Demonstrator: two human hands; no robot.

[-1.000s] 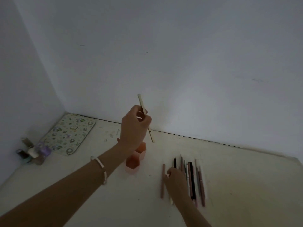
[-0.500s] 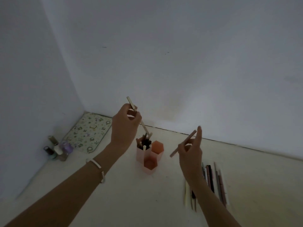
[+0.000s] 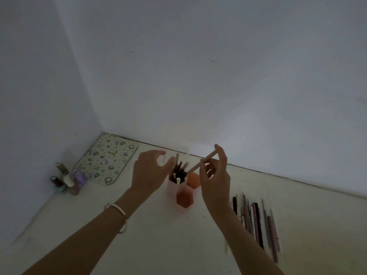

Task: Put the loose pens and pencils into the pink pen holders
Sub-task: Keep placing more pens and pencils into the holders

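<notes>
The pink pen holders (image 3: 183,198), a cluster of hexagonal cups, stand on the pale surface; the left cup holds several pens and pencils (image 3: 179,171). My left hand (image 3: 148,173) hovers just left of that cup with its fingers spread and nothing in it. My right hand (image 3: 215,175) pinches a pink pencil (image 3: 198,164) that slants down-left over the cups. A row of loose pens and pencils (image 3: 256,221) lies on the surface to the right, partly hidden by my right forearm.
A patterned mat (image 3: 108,158) lies in the back left corner. Several small bottles (image 3: 67,179) stand against the left wall. White walls close the back and the left.
My left hand has let go of the light pencil, which now stands in the left cup. My right hand has carried the pink pencil leftward over the holders.
</notes>
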